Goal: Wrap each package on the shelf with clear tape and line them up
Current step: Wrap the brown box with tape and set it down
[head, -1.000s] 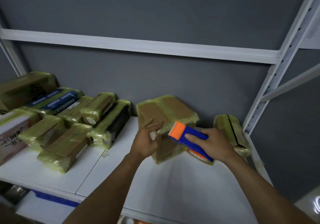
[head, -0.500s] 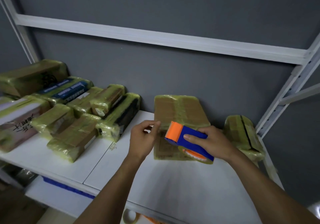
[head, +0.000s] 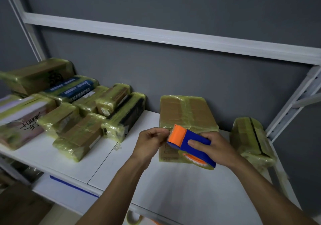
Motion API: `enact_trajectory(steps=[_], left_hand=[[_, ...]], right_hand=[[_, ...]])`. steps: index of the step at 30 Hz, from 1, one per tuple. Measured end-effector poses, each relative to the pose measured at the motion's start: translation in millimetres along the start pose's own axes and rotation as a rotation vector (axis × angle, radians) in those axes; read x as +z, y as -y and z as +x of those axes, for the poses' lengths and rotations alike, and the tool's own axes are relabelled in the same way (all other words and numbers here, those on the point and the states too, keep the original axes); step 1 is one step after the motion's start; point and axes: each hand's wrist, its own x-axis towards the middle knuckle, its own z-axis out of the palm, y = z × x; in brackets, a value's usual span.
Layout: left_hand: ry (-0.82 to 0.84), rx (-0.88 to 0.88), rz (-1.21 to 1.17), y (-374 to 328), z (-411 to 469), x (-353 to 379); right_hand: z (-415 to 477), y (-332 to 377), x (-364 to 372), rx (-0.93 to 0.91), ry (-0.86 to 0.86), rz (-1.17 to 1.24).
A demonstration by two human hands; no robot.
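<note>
Since the package (head: 186, 113) dropped flat, the left hand (head: 147, 143) pinches the dispenser (head: 196, 135).

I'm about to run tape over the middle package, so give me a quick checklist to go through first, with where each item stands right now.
1. Tape dispenser gripped in the right hand: ok.
2. Tape end pinched by the left hand: cannot tell; its fingers sit at the orange front, but the clear tape does not show.
3. Middle package lying on the shelf: ok.
4. Room around it: ok, apart from the right package and the wrapped group on the left.
5. Tape remaining: cannot tell, hidden by the dispenser.
</note>
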Motion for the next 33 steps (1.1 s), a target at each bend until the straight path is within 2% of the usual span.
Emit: enact_trajectory(steps=[5,7,11,17,24,27,33], left_hand=[[-0.081,0.051,0.114,-1,7,2],[-0.114,0.066,0.078,-6,11,-7],[-0.28,0.119,-0.016,-12,20,-48],[-0.297,0.085,-0.101,-3,26,-51],[-0.451,0.079,-0.22,0,36,-73],[-0.455,0.066,-0.201,5,38,-76],[-0.382,-0.123,-0.294,28,36,-61]], right_hand=[[-2,14,3,0.048,-0.044,-0.124],[-5,19,-2,0.07,-0.035,-0.143],[-11,24,-18,0.059,-0.09,-0.297],[-5,49,-30,0.074,-0.194,-0.448],[8,86,-34,0.082,-0.085,-0.592],[13,93,-37,0.114,-0.118,-0.66],[30,119,-33,0.112,-0.156,-0.822]])
